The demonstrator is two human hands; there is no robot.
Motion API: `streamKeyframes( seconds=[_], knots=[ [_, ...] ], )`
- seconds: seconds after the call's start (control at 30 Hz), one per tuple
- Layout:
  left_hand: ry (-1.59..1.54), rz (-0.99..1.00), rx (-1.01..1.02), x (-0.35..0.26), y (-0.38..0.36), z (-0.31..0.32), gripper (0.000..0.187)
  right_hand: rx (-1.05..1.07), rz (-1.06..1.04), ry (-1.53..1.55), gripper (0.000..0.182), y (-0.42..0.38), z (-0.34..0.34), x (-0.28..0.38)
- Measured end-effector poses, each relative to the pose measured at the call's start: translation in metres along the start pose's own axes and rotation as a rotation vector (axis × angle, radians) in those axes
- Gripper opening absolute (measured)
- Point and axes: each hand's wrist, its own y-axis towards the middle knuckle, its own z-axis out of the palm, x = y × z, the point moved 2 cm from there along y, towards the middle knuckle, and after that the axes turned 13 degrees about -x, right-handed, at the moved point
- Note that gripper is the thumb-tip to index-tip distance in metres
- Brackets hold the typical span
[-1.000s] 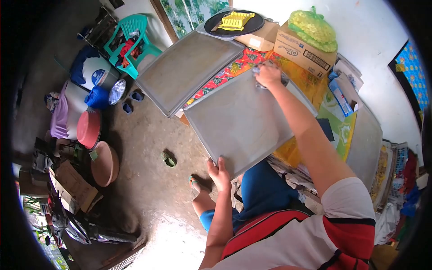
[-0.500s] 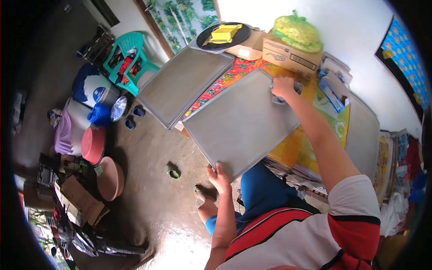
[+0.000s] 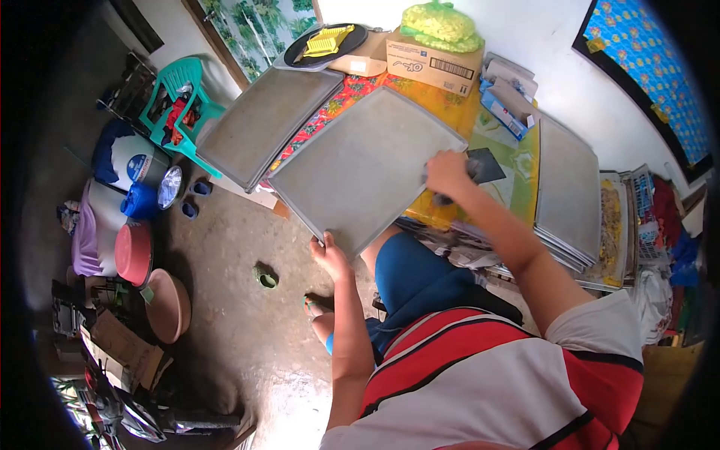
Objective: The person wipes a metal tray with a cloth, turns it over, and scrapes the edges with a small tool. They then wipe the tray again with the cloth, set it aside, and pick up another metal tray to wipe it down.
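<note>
A grey metal tray (image 3: 367,169) lies tilted over the near edge of the table, on a red and yellow patterned cloth (image 3: 431,101). My left hand (image 3: 332,256) grips the tray's near left corner, thumb on top. My right hand (image 3: 450,174) is closed on a dark grey cloth (image 3: 442,198) at the tray's right edge; the cloth is partly hidden and blurred. A dark flat square (image 3: 487,165) shows just beyond my right hand. More grey trays (image 3: 270,124) lie stacked to the left.
Behind stand a cardboard box (image 3: 429,66) with a green bag (image 3: 441,28) and a black round tray (image 3: 352,41). Stacked trays (image 3: 568,187) are at the right. A green chair (image 3: 180,97), basins (image 3: 168,306) and a green slipper (image 3: 265,276) are on the floor at left.
My right hand with the cloth has moved from the tray's far right corner down to its right edge, uncovering the dark square. The whole view has shifted, and the tray sits turned slightly.
</note>
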Motion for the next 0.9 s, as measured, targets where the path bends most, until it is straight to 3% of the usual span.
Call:
streamKeyframes(
  seconds=[0.1, 0.17, 0.2, 0.23, 0.27, 0.33, 0.37, 0.4, 0.47, 0.5, 0.6, 0.63, 0.67, 0.73, 0.77, 0.8, 0.9],
  knots=[
    [0.014, 0.023, 0.139, 0.012, 0.010, -0.005, 0.031, -0.018, -0.096, 0.039, 0.020, -0.034, -0.033, 0.078],
    [0.086, -0.253, 0.279, -0.030, 0.001, -0.017, 0.042, 0.127, -0.268, 0.345, 0.023, -0.052, -0.029, 0.138],
    [0.123, -0.392, 0.347, -0.046, 0.000, -0.024, 0.048, 0.201, -0.414, 0.340, 0.027, -0.068, -0.065, 0.161],
    [0.283, -0.518, 0.437, -0.019, 0.025, -0.036, 0.068, 0.107, -0.433, 0.490, 0.030, -0.081, -0.064, 0.190],
    [-0.040, -0.398, 0.526, 0.005, 0.040, -0.043, 0.082, 0.013, -0.447, 0.640, 0.033, -0.090, -0.062, 0.211],
    [-0.195, -0.673, 0.620, -0.033, 0.040, -0.059, 0.090, 0.062, -0.368, 0.883, 0.035, -0.088, -0.068, 0.225],
    [-0.210, -0.644, 0.604, -0.043, 0.046, -0.066, 0.092, 0.087, -0.329, 1.002, 0.036, -0.086, -0.072, 0.229],
    [-0.250, -0.552, 0.555, -0.025, 0.064, -0.078, 0.085, 0.099, -0.323, 1.010, 0.040, -0.079, -0.080, 0.221],
    [-0.036, -0.391, 0.216, -0.051, 0.054, -0.091, 0.075, 0.085, -0.127, 1.225, 0.041, -0.060, -0.069, 0.202],
    [-0.107, -0.320, 0.024, -0.043, 0.053, -0.096, 0.060, 0.076, -0.050, 1.270, 0.044, -0.050, -0.078, 0.180],
    [0.152, -0.294, -0.041, -0.013, 0.063, -0.119, 0.051, -0.127, 0.169, 1.376, 0.055, -0.007, -0.073, 0.105],
    [0.177, -0.184, 0.024, -0.010, 0.058, -0.114, 0.048, -0.165, 0.258, 1.393, 0.056, 0.006, -0.066, 0.080],
    [0.255, -0.205, 0.132, -0.031, 0.038, -0.105, 0.052, -0.203, 0.347, 1.410, 0.057, 0.019, -0.058, 0.055],
    [0.153, -0.134, 0.198, -0.017, 0.028, -0.090, 0.059, -0.474, 0.446, 1.258, 0.058, 0.037, -0.037, 0.007],
    [0.281, -0.102, 0.306, -0.019, 0.025, -0.083, 0.071, -0.474, 0.460, 1.249, 0.062, 0.051, -0.017, -0.019],
    [0.247, -0.126, 0.340, -0.020, 0.020, -0.076, 0.069, -0.473, 0.473, 1.240, 0.065, 0.060, 0.007, -0.037],
    [0.134, -0.162, 0.400, -0.015, 0.010, -0.047, 0.066, -0.276, 0.434, 0.761, 0.073, 0.059, 0.082, -0.045]
  ],
)
